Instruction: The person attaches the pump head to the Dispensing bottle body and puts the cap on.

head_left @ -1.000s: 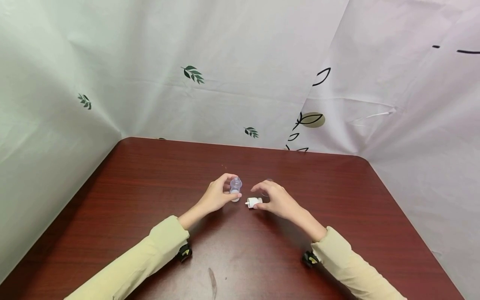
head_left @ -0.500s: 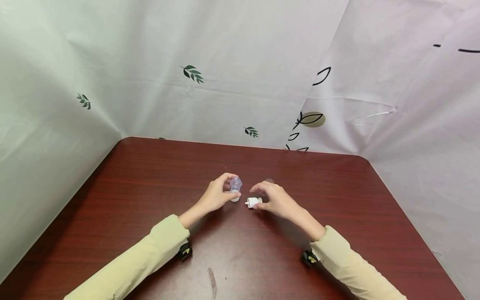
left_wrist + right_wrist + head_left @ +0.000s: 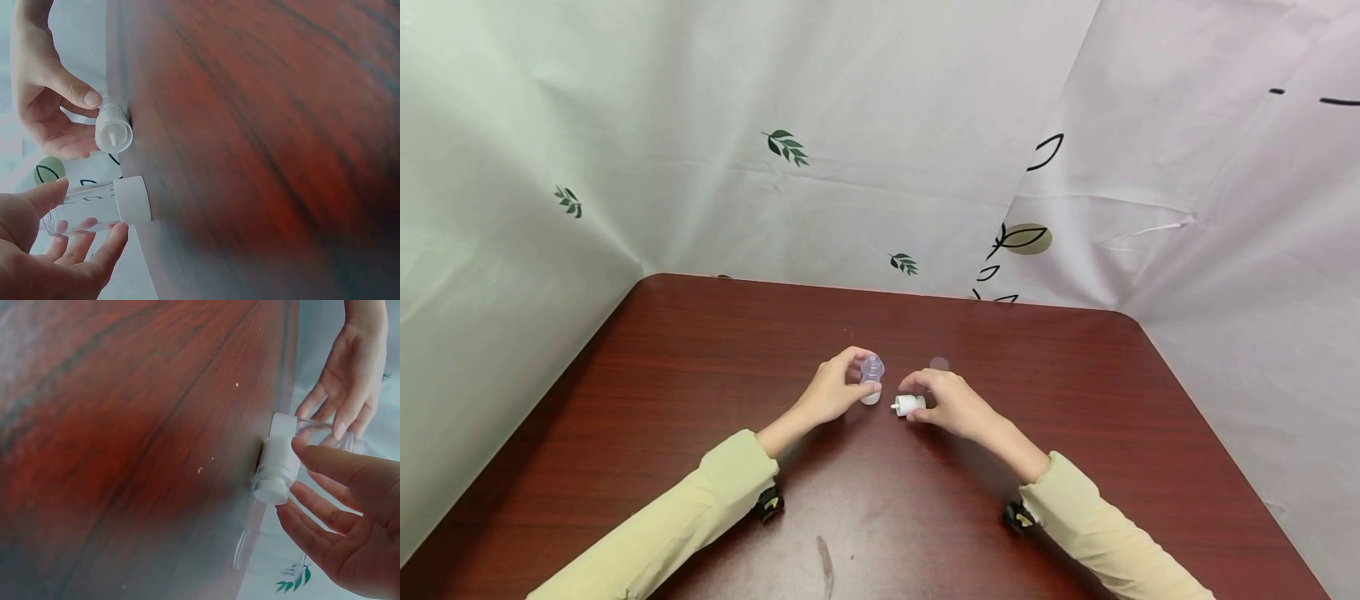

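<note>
In the head view my left hand (image 3: 831, 390) holds a small clear bottle (image 3: 872, 367) upright, thumb and fingers on either side. Its white lower end (image 3: 133, 200) meets the table, as the left wrist view shows. A short white pump head (image 3: 905, 406) lies on its side just to the right, its hollow end with a thin stem facing the bottle. My right hand (image 3: 356, 515) has its thumb at one side of the pump head and its fingertips around the other, near the narrower end.
A clear cylinder-like piece (image 3: 245, 551) stands on the table beyond my right hand, partly hidden in the head view. The dark red wooden table (image 3: 880, 517) bears small specks. White patterned sheeting (image 3: 850, 167) closes it in at the back and sides.
The right hand's fingers have come down and closed around the pump head, showing more of the clear piece behind. The left hand and the bottle have stayed nearly still.
</note>
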{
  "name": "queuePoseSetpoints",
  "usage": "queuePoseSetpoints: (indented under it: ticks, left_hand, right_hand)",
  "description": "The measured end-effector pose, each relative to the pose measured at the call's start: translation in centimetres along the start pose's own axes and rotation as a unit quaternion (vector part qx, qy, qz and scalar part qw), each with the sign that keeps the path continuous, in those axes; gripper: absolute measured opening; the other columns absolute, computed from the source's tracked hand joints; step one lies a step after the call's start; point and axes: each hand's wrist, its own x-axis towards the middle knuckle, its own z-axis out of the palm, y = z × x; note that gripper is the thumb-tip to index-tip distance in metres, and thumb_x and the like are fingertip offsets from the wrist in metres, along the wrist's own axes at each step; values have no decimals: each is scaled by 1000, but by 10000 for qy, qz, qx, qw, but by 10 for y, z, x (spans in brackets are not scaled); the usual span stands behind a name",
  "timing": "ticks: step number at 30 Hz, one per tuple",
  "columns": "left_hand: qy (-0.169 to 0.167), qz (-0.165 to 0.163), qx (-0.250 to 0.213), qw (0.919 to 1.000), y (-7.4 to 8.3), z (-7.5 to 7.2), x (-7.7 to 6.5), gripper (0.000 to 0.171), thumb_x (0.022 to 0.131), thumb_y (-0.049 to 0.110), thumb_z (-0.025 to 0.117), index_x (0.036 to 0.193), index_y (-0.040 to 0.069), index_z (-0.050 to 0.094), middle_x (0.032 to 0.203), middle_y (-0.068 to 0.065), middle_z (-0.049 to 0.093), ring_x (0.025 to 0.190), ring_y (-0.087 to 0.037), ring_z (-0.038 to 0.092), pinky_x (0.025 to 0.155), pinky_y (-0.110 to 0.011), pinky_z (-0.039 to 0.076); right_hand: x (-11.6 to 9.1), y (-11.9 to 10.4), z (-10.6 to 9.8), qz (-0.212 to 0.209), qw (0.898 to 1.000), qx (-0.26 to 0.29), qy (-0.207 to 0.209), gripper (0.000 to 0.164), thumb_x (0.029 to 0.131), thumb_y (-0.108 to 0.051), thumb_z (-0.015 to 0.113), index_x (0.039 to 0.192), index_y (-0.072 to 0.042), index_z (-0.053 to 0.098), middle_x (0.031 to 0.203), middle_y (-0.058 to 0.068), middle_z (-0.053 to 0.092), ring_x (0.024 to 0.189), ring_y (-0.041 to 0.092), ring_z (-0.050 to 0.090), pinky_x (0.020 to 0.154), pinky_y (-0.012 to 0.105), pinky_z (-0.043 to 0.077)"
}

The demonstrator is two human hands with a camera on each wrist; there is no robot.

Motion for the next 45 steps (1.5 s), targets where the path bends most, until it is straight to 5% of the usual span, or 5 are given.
queuePoseSetpoints:
  ticks: [11, 45]
  left_hand:
    - [56, -12, 60, 10000, 0, 1, -2, 39, 84, 10, 72, 120, 4, 56, 117, -14, 65, 99, -28, 65, 82, -38, 56]
    - [67, 46, -112, 9999, -5, -1, -2, 39, 81, 11, 76, 115, 6, 59, 110, -12, 67, 98, -26, 65, 84, -40, 55]
  right_hand:
    - [2, 1, 3, 3, 9998, -89, -153, 28, 75, -8, 80, 101, -9, 69, 92, 0, 69, 79, 12, 59, 69, 22, 48]
    - [6, -1, 9, -53, 9985, -457, -298, 28, 76, -9, 80, 101, -11, 68, 95, 0, 70, 84, 11, 61, 76, 30, 50]
